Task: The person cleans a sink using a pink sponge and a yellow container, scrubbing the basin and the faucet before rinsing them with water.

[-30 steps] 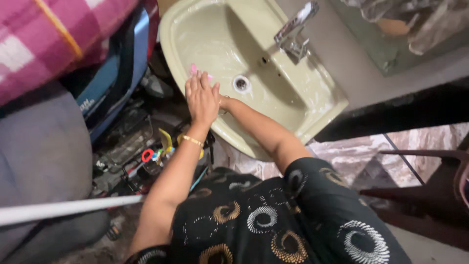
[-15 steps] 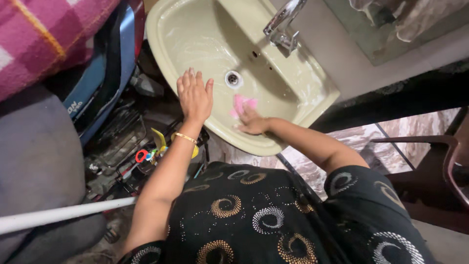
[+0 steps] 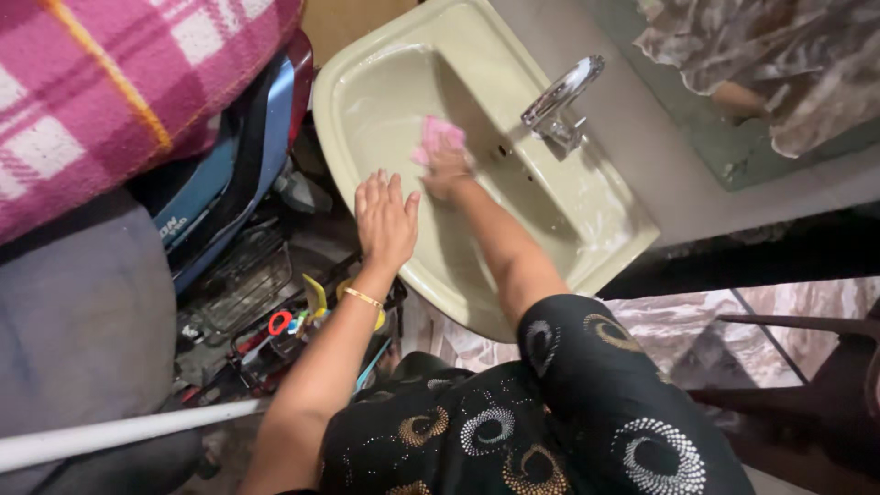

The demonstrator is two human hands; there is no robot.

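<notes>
A pale green wash basin (image 3: 587, 247) fills the upper middle of the head view, wet and soapy inside. My right hand (image 3: 446, 170) is down in the bowl, pressing a pink scrub pad (image 3: 434, 136) against its inner wall near the far side. My left hand (image 3: 385, 222) lies flat with fingers together on the basin's near-left rim, holding nothing; a gold bangle circles that wrist. A chrome tap (image 3: 559, 99) stands on the basin's back ledge, to the right of the pad.
A pink checked blanket (image 3: 110, 92) lies over a blue scooter (image 3: 229, 174) at left. Cluttered tools and a wire rack (image 3: 247, 284) sit on the floor under the basin. A white pipe (image 3: 110, 435) crosses bottom left; a dark chair (image 3: 807, 367) stands right.
My right hand has carried the pink pad from the near-right part of the bowl up to its far inner wall. My left hand has stayed on the rim.
</notes>
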